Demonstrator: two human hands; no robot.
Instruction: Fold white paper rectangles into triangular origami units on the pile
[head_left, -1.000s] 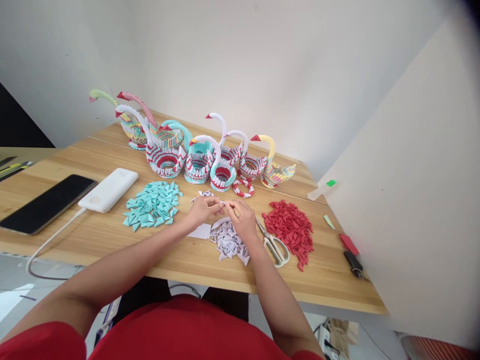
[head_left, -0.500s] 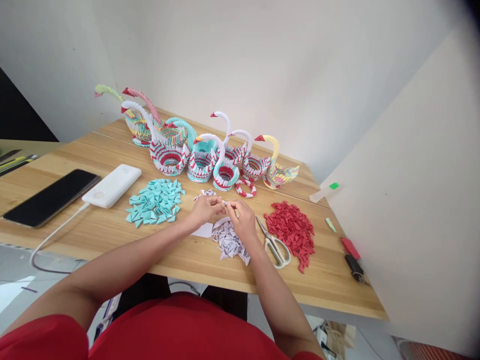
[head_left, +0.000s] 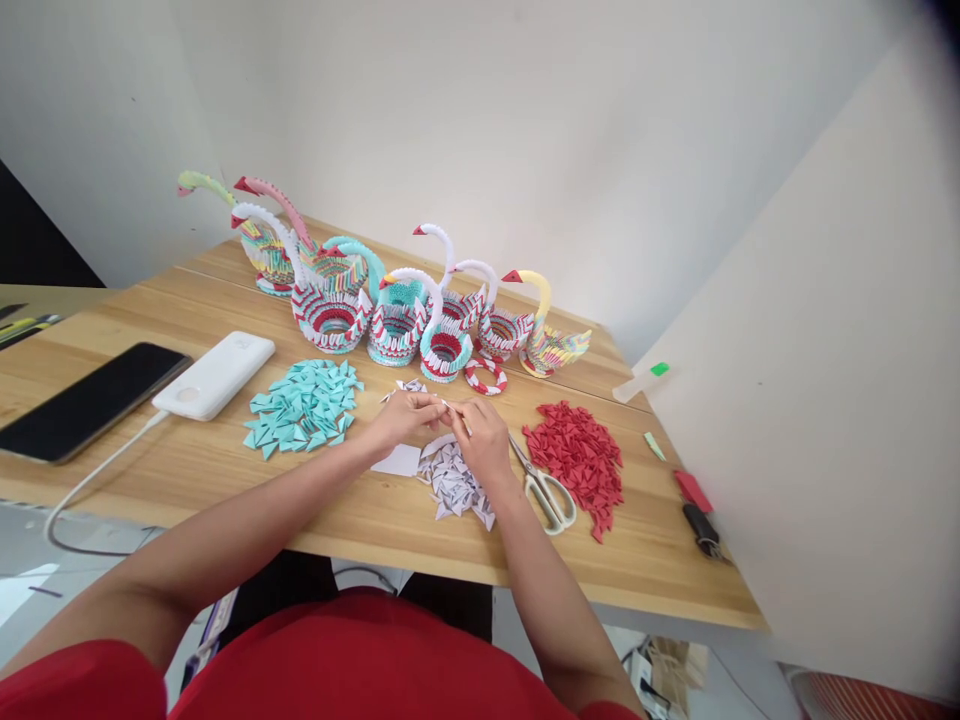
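My left hand [head_left: 409, 418] and my right hand [head_left: 481, 436] meet over the middle of the table, fingertips pinched together on a small white paper piece [head_left: 447, 405], mostly hidden by the fingers. Below them lies a pile of folded white paper triangles [head_left: 454, 482], partly under my right hand. A flat white paper sheet [head_left: 397, 460] is beside that pile, under my left wrist. Just beyond my left hand sits a smaller cluster of white folded pieces [head_left: 409, 387]. Scissors [head_left: 546, 492] lie to the right of my right forearm.
Several folded-paper swans [head_left: 334, 312] stand along the back, near a red-and-white paper ring [head_left: 486, 377]. Turquoise triangles [head_left: 304, 408] are piled left, red ones [head_left: 577, 462] right. A phone [head_left: 94, 400] and a white power bank [head_left: 216, 375] with its cable lie far left.
The view has shifted slightly, so the table things appear a little further left. Both hands stay together at the small white paper piece, with the right fingers slightly more curled.
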